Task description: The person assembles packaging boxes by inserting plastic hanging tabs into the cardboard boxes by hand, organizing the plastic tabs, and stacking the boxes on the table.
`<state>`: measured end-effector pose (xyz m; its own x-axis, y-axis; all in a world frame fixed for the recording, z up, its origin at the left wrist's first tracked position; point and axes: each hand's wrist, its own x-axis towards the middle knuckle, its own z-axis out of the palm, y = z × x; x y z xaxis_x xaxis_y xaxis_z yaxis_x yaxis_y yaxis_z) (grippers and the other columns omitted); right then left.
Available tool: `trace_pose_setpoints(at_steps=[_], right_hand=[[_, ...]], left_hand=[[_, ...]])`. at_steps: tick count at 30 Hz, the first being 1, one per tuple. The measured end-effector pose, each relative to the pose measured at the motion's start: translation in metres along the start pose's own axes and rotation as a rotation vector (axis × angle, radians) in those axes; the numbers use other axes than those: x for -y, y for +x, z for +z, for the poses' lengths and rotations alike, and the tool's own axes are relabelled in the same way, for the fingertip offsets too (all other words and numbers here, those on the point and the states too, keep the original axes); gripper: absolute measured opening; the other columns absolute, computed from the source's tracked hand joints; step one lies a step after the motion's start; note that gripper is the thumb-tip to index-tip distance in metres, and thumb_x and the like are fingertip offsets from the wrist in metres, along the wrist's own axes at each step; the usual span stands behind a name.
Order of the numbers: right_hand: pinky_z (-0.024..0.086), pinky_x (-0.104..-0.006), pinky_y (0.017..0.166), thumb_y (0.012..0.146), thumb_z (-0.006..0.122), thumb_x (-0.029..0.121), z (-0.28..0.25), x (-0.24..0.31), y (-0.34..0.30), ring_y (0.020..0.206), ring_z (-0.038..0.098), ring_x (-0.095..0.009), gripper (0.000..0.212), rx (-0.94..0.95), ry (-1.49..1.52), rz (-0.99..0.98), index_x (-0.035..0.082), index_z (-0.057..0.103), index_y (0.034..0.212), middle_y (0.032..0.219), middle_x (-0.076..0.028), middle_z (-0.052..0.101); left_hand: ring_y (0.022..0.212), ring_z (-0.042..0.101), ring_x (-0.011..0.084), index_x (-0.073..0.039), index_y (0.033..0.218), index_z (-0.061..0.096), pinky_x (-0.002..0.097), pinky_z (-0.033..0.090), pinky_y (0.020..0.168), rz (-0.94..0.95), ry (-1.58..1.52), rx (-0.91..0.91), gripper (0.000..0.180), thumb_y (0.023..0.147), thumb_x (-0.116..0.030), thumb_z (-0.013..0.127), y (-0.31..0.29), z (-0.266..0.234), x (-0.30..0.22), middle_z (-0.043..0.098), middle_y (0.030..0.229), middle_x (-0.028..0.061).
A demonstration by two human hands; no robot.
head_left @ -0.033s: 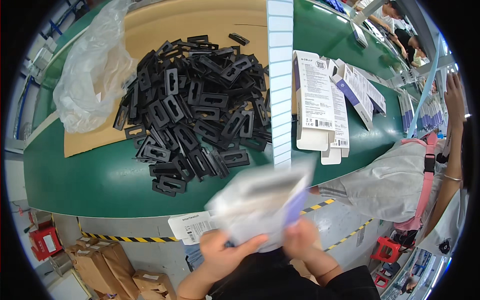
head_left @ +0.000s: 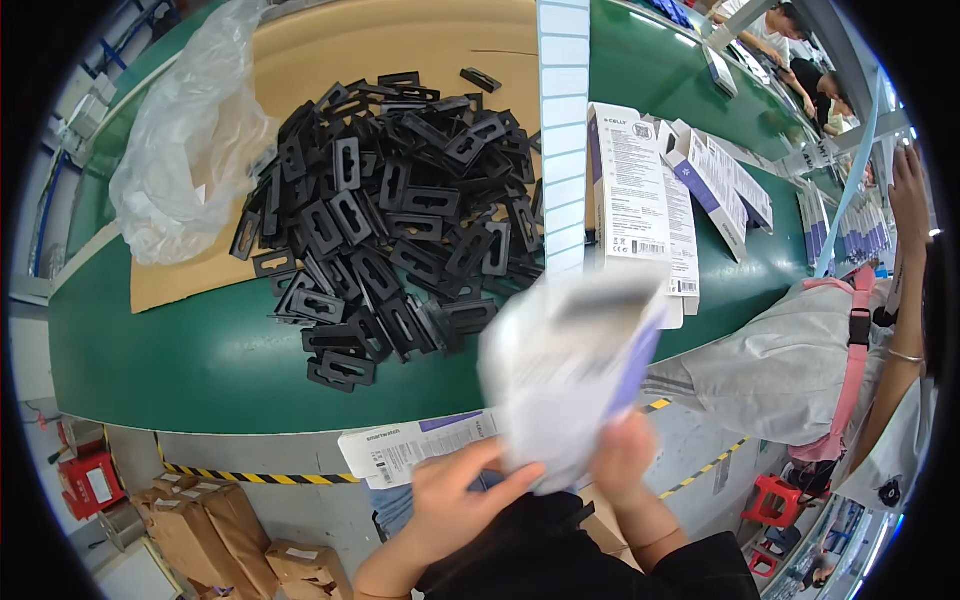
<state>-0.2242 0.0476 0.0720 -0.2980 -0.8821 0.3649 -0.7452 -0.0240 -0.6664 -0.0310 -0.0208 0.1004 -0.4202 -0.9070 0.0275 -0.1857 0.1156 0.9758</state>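
A white and purple carton (head_left: 560, 390), blurred by motion, is tilted over the table's front edge. Near its upper end shows a dark patch, too smeared to make out. My left hand (head_left: 465, 495) is closed on the carton's lower left corner, thumb in front. At the lower right edge my right hand (head_left: 625, 460) grips it, its fingers partly blurred. Behind my left hand, a second printed white carton (head_left: 385, 450) lies over my lap. Beyond the held carton, a heap of black plastic hang tabs (head_left: 400, 200) covers much of the table.
Brown cardboard (head_left: 190, 285) lies under the heap, with a clear plastic bag (head_left: 185, 160) at its left. A strip of pale labels (head_left: 565, 130) runs beside several flat cartons (head_left: 630, 190) on the green table (head_left: 200, 370). A co-worker's grey clothing (head_left: 760, 350) is close on the right.
The held carton has risen and shifted right, away from me. My right hand has gone up with it. More of the carton on my lap now shows.
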Motion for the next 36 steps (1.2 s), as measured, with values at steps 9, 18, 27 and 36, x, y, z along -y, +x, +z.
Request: trace_pose_setpoints(at_steps=[9,18,27,36], right_hand=[[0.046,-0.0263,0.071,0.100,0.058,0.018,-0.068,-0.071,0.175,0.077,0.057,-0.013,0.022,-0.164,-0.299,0.418,0.001,0.064,0.113,0.087,-0.008,0.063],[0.054,-0.0349,0.071,0.070,0.079,0.001,0.038,0.034,0.109,0.084,0.066,-0.026,0.028,0.230,-0.015,-0.455,0.004,0.070,0.096,0.096,-0.008,0.068],[0.050,-0.0269,0.062,0.075,0.082,0.011,0.074,0.050,0.111,0.073,0.064,-0.017,0.030,0.258,0.065,-0.105,0.004,0.070,0.102,0.089,-0.007,0.068],[0.043,-0.0236,0.059,0.071,0.082,0.003,0.057,0.043,0.126,0.067,0.058,-0.010,0.026,0.395,0.194,0.126,0.005,0.071,0.095,0.077,-0.001,0.064]], left_hand=[[0.126,0.049,0.0317,-0.005,0.131,0.057,0.0476,0.037,0.107,0.063,0.645,0.305,0.080,0.061,-0.030,0.087,-0.014,-0.004,0.066,0.055,0.131,0.0121],[0.126,0.047,0.0337,-0.002,0.135,0.050,0.0534,0.034,0.109,-0.092,0.930,0.313,0.098,0.053,-0.037,0.091,-0.038,-0.015,0.096,0.053,0.130,0.0156],[0.123,0.051,0.0345,-0.002,0.132,0.052,0.0507,0.035,0.110,-0.085,0.915,0.256,0.099,0.048,-0.035,0.092,-0.039,-0.016,0.105,0.056,0.127,0.0158],[0.097,0.056,0.0283,-0.001,0.124,0.057,0.0422,0.043,0.087,0.074,0.783,0.129,0.095,0.049,-0.048,0.087,-0.046,-0.024,0.088,0.060,0.113,0.0113]])
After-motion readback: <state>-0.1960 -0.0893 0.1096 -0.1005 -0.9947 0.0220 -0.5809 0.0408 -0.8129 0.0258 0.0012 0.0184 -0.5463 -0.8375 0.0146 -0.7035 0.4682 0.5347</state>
